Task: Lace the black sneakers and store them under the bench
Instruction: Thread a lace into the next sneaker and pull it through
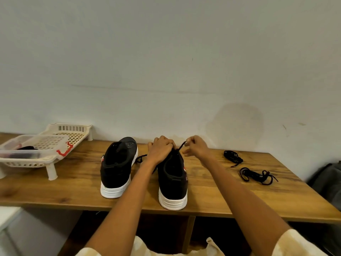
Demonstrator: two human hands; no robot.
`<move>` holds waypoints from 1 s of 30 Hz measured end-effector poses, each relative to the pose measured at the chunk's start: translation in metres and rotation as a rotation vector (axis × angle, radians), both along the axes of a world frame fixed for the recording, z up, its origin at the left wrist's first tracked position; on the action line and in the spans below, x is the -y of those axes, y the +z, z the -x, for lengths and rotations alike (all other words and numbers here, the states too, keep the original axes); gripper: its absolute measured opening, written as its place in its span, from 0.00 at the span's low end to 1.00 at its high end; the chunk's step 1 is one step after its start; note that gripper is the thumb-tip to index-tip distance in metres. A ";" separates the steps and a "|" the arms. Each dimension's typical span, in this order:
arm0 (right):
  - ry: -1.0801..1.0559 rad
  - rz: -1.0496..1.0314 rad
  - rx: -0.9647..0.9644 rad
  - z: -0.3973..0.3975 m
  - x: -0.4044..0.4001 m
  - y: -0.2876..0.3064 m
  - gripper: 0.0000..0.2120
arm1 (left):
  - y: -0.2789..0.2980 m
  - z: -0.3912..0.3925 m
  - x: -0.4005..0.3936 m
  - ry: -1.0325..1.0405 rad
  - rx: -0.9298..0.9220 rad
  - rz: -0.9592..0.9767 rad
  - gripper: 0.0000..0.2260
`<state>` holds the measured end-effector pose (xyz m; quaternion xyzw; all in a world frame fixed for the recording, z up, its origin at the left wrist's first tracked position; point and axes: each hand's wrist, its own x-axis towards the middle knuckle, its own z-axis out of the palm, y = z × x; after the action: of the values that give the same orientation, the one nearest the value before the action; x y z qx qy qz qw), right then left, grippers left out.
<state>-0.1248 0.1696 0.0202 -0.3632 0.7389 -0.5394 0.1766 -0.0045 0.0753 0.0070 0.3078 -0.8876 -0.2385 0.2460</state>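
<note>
On the wooden worktop (pixel 73 189), against the pale wall, two black sneakers (pixel 118 167) stand side by side, heels toward the person, white soles down; both hands are at the toe end of the right sneaker (pixel 172 180). The left hand (pixel 160 149) is curled over the front of that shoe, its fingers closed on the upper near the eyelets; the right hand (pixel 196 147) pinches the end of a black lace (pixel 181 145) and holds it raised above the shoe; the other end of the lace (pixel 141 158) trails across the worktop between the two shoes.

Judgement on the step in hand: threading appears to be at the lowest eyelets of the right sneaker; it is done well if the left hand steadies the upper while the right draws the lace taut, both ends kept even before crossing upward; how many eyelets are filled cannot be told, the hands hiding them. The left sneaker shows bare eyelets and looks unlaced.

Count: sneakers, two; lace in work, one; spare bundled laces (pixel 232 157) at the right of the worktop, two, lying near each other but apart; white slatted plastic racks (pixel 70 134) at the left, two, overlapping; one clear lidded box (pixel 27 150) with red clips resting in the nearer rack. The open space under the worktop is dark; neither shoe is stored yet.
</note>
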 end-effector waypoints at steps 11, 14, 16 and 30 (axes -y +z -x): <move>0.024 0.812 0.504 0.048 -0.037 0.137 0.09 | 0.015 0.007 0.003 -0.122 0.040 -0.129 0.12; 0.040 0.789 0.445 0.046 -0.041 0.140 0.09 | 0.035 0.015 0.003 -0.152 0.189 -0.059 0.11; 0.015 0.648 0.290 0.047 -0.043 0.130 0.06 | 0.053 0.018 0.002 -0.130 0.120 -0.073 0.11; 0.165 0.190 -0.068 -0.014 -0.015 0.069 0.10 | 0.146 0.008 -0.019 -0.210 -0.539 -0.300 0.09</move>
<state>-0.1107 0.1849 0.0891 -0.4559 0.6577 -0.5780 0.1598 -0.0121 0.0947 0.1534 0.1735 -0.7724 -0.4637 0.3980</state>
